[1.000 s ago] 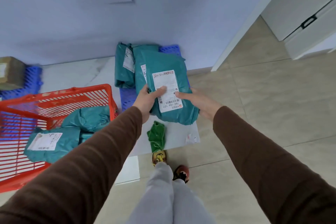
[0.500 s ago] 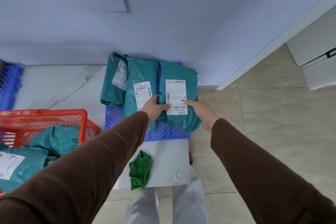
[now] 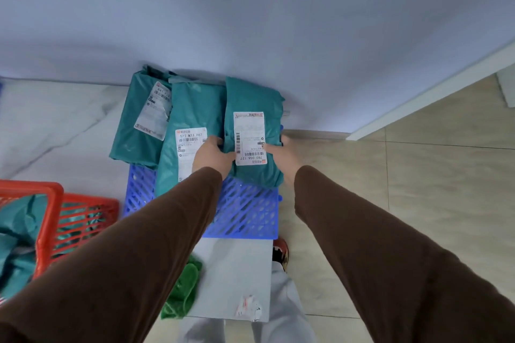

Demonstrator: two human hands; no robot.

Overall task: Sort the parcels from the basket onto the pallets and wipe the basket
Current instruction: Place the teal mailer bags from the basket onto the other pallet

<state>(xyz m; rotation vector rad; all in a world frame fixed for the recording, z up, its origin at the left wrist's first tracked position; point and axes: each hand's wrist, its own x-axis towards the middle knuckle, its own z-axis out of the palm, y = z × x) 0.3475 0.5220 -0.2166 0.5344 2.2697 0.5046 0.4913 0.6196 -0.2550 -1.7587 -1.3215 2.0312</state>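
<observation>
While our left hand point(image 3: 212, 156) and right hand point(image 3: 281, 154) hold the teal plastic parcel point(image 3: 252, 97) by its sides, it rests on the blue plastic pallet point(image 3: 245, 211) against the wall.

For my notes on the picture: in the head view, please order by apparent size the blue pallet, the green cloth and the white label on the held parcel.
1. blue pallet, though partly covered
2. green cloth, partly hidden by a sleeve
3. white label
</observation>
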